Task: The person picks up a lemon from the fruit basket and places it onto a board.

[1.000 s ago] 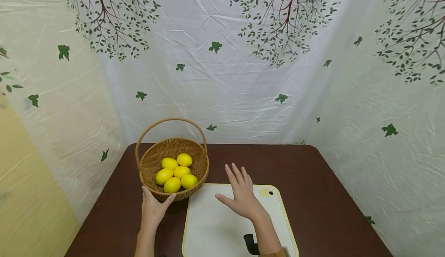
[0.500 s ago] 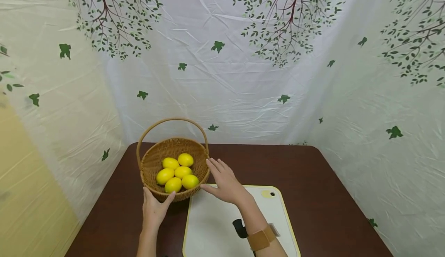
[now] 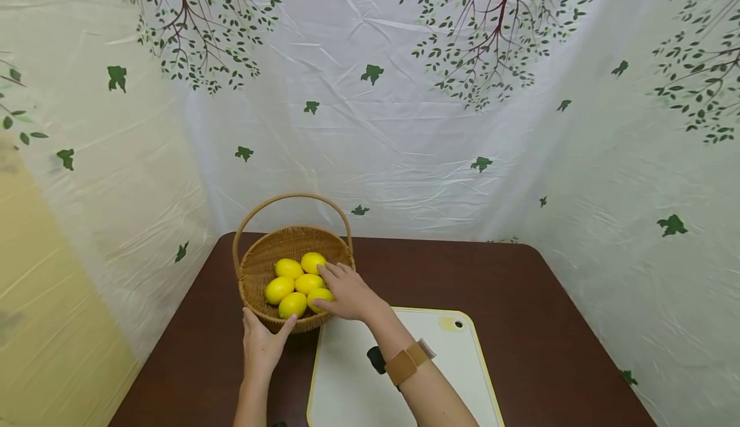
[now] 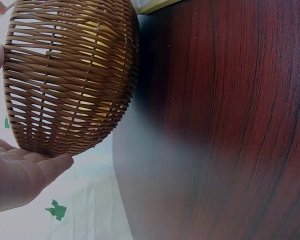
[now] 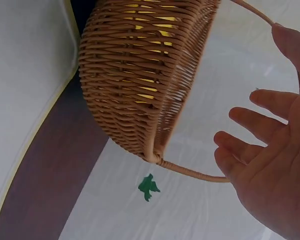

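A round wicker basket with a tall arched handle stands at the table's left, holding several yellow lemons. My left hand holds its near left side, thumb and fingers spread along the rim and wall. In the left wrist view, a finger of that hand lies along the woven wall. My right hand reaches over the basket's right rim with its fingers extended. Its fingertips overlap the rightmost lemons in the head view. The right wrist view has this hand with spread fingers beside the rim, nothing in its grasp.
A white cutting board with a yellow edge lies right of the basket, under my right forearm. The dark brown table extends to both sides. Behind it hangs a pale curtain printed with leaves and branches.
My right hand has moved left from above the cutting board to over the basket's right side and the lemons. The left hand has stayed at the basket; the view has shifted slightly.
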A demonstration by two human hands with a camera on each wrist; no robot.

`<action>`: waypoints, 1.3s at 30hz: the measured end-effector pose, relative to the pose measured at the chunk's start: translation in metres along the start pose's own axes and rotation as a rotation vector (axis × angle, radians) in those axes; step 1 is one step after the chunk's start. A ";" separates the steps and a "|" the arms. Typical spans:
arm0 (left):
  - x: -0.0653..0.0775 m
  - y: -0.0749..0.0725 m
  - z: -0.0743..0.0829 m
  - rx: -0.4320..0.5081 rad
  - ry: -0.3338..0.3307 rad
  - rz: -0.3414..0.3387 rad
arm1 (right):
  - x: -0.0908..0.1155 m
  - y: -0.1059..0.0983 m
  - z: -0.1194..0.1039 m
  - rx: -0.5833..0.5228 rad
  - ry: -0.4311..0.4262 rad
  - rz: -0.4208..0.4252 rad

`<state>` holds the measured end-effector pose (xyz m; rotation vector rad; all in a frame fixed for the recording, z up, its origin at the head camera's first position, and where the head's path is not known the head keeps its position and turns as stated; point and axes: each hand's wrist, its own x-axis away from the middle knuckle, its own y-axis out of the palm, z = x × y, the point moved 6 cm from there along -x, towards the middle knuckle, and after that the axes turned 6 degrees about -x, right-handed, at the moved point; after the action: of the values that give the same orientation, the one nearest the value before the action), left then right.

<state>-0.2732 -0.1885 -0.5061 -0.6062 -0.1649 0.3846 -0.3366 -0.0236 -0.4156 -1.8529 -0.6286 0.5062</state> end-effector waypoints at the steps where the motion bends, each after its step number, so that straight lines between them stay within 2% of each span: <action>1: 0.000 0.000 0.001 0.007 0.005 0.012 | -0.003 0.003 0.001 0.003 0.007 -0.012; 4: 0.000 0.000 0.002 0.011 0.010 0.028 | -0.010 0.012 0.004 0.004 0.034 -0.043; 9: -0.001 -0.001 0.000 -0.006 -0.005 0.011 | -0.022 0.026 0.006 0.007 0.073 -0.093; 17: -0.004 -0.002 0.002 -0.027 -0.032 -0.003 | -0.040 0.036 0.011 0.048 0.115 -0.156; 26: -0.001 -0.001 0.001 -0.036 -0.034 -0.002 | -0.045 0.054 0.024 0.061 0.200 -0.232; 33: -0.002 0.001 0.005 -0.033 -0.032 0.009 | -0.052 0.058 0.031 0.105 0.247 -0.255; 39: -0.001 0.000 0.001 -0.053 -0.051 0.008 | -0.057 0.064 0.035 0.138 0.305 -0.297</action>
<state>-0.2745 -0.1882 -0.5057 -0.6496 -0.2223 0.4042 -0.3908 -0.0536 -0.4846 -1.6275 -0.6294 0.0664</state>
